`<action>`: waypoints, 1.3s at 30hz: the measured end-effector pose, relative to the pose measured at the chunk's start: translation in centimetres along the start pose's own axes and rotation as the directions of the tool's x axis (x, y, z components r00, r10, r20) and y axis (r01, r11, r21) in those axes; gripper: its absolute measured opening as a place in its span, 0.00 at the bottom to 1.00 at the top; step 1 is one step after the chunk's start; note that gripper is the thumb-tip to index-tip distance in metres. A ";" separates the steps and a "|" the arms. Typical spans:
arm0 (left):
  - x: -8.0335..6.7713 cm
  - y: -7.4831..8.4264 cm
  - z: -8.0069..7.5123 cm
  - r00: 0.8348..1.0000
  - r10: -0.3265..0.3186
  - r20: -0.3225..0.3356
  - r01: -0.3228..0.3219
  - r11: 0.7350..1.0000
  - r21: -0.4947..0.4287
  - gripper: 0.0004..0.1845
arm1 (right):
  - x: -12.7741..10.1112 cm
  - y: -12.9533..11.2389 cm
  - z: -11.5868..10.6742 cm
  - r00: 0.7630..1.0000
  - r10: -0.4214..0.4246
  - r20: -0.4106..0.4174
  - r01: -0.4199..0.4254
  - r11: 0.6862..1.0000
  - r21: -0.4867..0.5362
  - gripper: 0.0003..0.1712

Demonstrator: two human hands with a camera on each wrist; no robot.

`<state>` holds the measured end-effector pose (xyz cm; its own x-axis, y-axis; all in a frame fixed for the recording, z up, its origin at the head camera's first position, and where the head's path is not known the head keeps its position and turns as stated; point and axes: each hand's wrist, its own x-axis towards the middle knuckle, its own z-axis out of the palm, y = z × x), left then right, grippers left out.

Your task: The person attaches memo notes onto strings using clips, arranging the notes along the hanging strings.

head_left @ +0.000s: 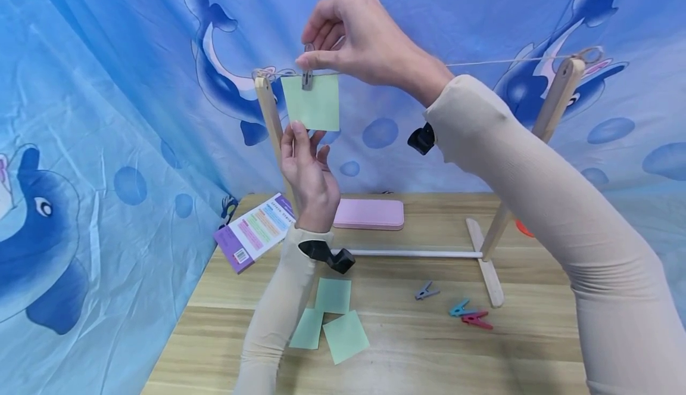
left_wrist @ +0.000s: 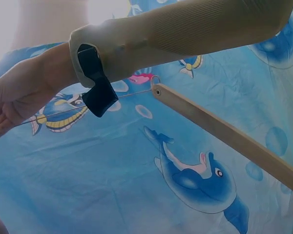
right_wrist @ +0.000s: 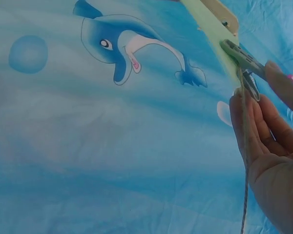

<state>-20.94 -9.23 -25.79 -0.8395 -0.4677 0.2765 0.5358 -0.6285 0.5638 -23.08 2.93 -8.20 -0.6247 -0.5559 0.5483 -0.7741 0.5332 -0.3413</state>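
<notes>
A pale green paper square (head_left: 312, 102) hangs from the string (head_left: 504, 60) of a small wooden drying rack (head_left: 554, 94), close to the rack's left post (head_left: 270, 115). A grey clothespin (head_left: 308, 76) sits on the square's top edge at the string. The right hand (head_left: 356, 37) reaches in from above and pinches the upper end of that clothespin between thumb and fingers; the right wrist view shows the grey clip (right_wrist: 241, 56) against the paper's edge with the fingertips (right_wrist: 244, 126) just beside it. The left hand (head_left: 308, 171) comes up from below, fingers nearly straight, with its fingertips touching the square's lower left corner.

On the tabletop (head_left: 418, 347), three more green squares (head_left: 331, 320) lie overlapping near the front edge, under the left forearm. To their right, near the rack's foot, lie a grey clothespin (head_left: 426, 291), a teal one (head_left: 461, 308) and a red one (head_left: 477, 320), the last two touching. A pink case (head_left: 370, 213) rests toward the back edge, and a purple booklet (head_left: 257, 231) lies at the back left corner. A blue dolphin-printed cloth (head_left: 107, 145) hangs behind and to the left.
</notes>
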 end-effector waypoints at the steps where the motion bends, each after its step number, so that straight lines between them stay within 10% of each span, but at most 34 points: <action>1: 0.0 0.0 -0.1 1.000 0.000 -0.003 0.000 1.000 0.002 0.18 | 0.0 0.0 0.1 1.000 0.003 0.000 -0.003 1.000 0.004 0.22; 39: -1.0 -1.9 -1.0 0.993 -0.010 0.120 0.001 0.997 0.081 0.23 | -6.4 1.6 -1.2 0.991 -0.052 -0.123 0.050 0.998 -0.024 0.26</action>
<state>-21.04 -8.17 -27.91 -0.8498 -0.3831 0.3621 0.5262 -0.5764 0.6252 -20.14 8.13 -11.33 -0.5661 -0.5005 0.6550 -0.8014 0.5201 -0.2953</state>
